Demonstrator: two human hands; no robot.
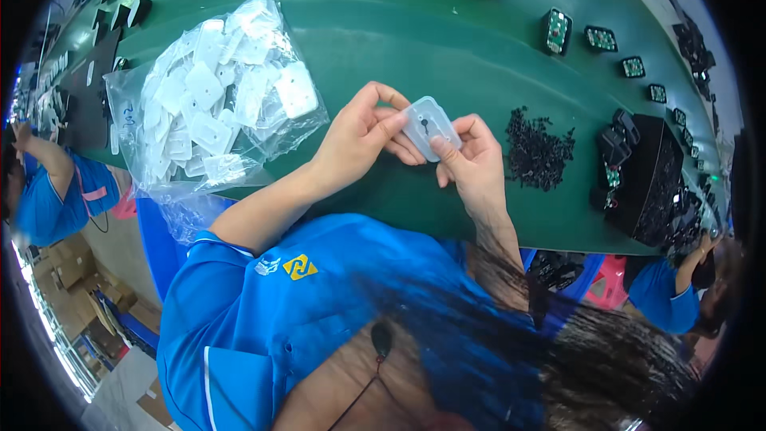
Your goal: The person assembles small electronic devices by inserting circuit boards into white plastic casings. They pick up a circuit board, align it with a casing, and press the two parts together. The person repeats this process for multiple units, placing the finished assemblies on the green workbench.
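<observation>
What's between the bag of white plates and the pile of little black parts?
In the head view, the left hand and right hand are between them, holding a translucent plate above the green table.

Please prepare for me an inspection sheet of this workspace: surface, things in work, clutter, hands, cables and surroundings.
Surface: green table, smooth, with small light specks.
Things in work: translucent white plate in both hands; plastic bag of similar plates at left; pile of small black parts at right.
Clutter: black box at right; open black cases with green boards spaced along the far and right side.
Hands: left hand and right hand both grip the plate.
Cables: nothing certain.
Surroundings: one co-worker at each side; cardboard boxes at lower left.
</observation>
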